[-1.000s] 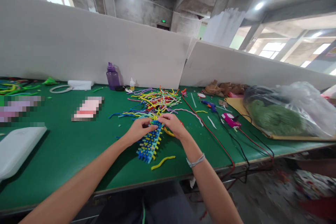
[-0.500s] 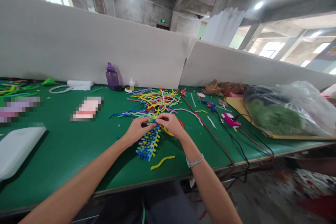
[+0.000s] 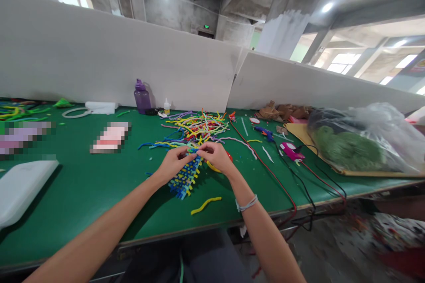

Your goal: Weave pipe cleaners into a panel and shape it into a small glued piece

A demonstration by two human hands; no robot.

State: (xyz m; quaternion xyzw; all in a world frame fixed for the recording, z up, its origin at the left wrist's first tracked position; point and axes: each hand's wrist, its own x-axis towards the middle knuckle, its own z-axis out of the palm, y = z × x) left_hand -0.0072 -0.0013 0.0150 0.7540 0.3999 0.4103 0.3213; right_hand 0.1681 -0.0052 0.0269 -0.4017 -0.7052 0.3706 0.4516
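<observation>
The weave (image 3: 184,179), a mesh of blue, yellow and pale strands, is at the lower middle of the frame, its top edge near the centre between the two hands, its other end slanting down and left over the tabletop (image 3: 99,194); whether that end rests there or hangs just above, I cannot tell. The left hand (image 3: 171,164) has its grip pinching the top edge from the left; the right hand (image 3: 215,157) has thumb and fingertips pressed together at the same edge, perhaps on a strand's end, though the fingers hide it. The weave looks light and soft, likely to flex easily and not very slippery. The stubby ends along its sides seem the weak spot: a tug on one could draw it out of the mesh. The best hold is probably flat across several rows, away from those ends, with little squeeze. A yellow strand (image 3: 206,205) lies loose at lower centre, and a pile (image 3: 199,128) of strands spreads just above the hands
</observation>
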